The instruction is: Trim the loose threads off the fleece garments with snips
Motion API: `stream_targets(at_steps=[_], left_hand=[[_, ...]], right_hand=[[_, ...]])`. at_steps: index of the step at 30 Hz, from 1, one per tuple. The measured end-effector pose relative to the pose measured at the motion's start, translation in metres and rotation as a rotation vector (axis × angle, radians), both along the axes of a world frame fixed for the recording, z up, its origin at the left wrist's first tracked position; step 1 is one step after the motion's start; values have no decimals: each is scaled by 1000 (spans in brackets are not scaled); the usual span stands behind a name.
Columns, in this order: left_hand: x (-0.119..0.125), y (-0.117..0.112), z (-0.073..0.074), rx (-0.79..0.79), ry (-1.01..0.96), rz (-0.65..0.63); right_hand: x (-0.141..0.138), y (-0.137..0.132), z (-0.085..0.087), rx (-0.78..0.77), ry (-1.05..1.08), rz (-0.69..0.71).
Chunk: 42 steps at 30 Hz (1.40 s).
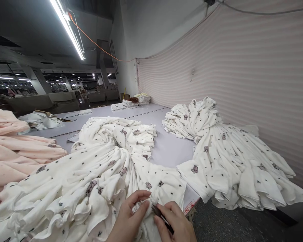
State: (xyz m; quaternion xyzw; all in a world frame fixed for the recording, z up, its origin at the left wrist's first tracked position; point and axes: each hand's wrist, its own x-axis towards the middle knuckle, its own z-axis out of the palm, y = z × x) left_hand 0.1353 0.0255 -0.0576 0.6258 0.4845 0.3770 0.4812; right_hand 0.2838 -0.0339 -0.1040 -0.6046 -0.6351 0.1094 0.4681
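Striped curtain [229, 64] hung behind the tabletop [164, 148] in the head view. White fabric [103, 171] lay bunched along the near edge, beside pink fabric [20, 158] at the left. The left hand [131, 213] pinched the white fabric between its fingers; the right hand [176, 222] gripped a dark tool [164, 218], tip close to the pinched part. Another white bundle [222, 151] drooped over the edge at right.

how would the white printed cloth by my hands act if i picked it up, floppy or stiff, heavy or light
Likely floppy: the white cloth slumps into loose folds and wavy edges. The whole bundle may feel fairly heavy, since many layers seem gathered together. It probably won't roll, lying low and spread wide.
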Motion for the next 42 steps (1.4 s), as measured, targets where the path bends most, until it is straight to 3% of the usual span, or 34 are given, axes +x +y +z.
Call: stream_targets(at_steps=[8, 17, 23, 30, 35, 42], left_hand=[[4, -2, -3, 23, 10, -11], [9, -3, -3, -17, -19, 0], [8, 2, -2, -82, -43, -27], [5, 4, -5, -126, -2, -54], [4, 5, -3, -152, 10, -69], [1, 3, -4, 13, 144, -307]], right_hand=[[0, 9, -5, -87, 39, -41], [2, 13, -1, 6, 75, -30], [5, 14, -1, -16, 101, -12], [12, 16, 5, -109, 267, 115], [15, 16, 3, -95, 408, 82], [6, 23, -6, -181, 743, 117]])
